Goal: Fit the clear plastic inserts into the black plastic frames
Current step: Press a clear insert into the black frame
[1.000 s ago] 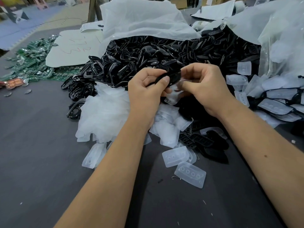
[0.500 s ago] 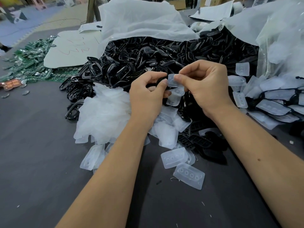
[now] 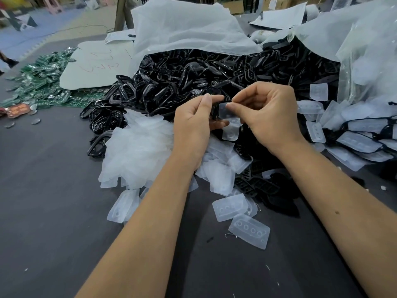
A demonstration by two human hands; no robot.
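insert and frame held at frame centre
a clear insert [image 3: 225, 111] is pinched by the right hand [image 3: 266, 117]; a black frame [image 3: 214, 111] is gripped by the left hand [image 3: 193, 123].

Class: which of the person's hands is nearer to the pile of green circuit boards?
Left. The left hand is on the side towards the green circuit boards; the right hand is farther away.

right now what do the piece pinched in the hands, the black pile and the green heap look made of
Clear insert, pinched in the right hand: translucent, frosted soft-looking plastic; the dark behind shows through.
Black frames: glossy moulded plastic, with bright highlights on the rims.
Green heap: probably printed circuit boards, green with shiny metal spots.
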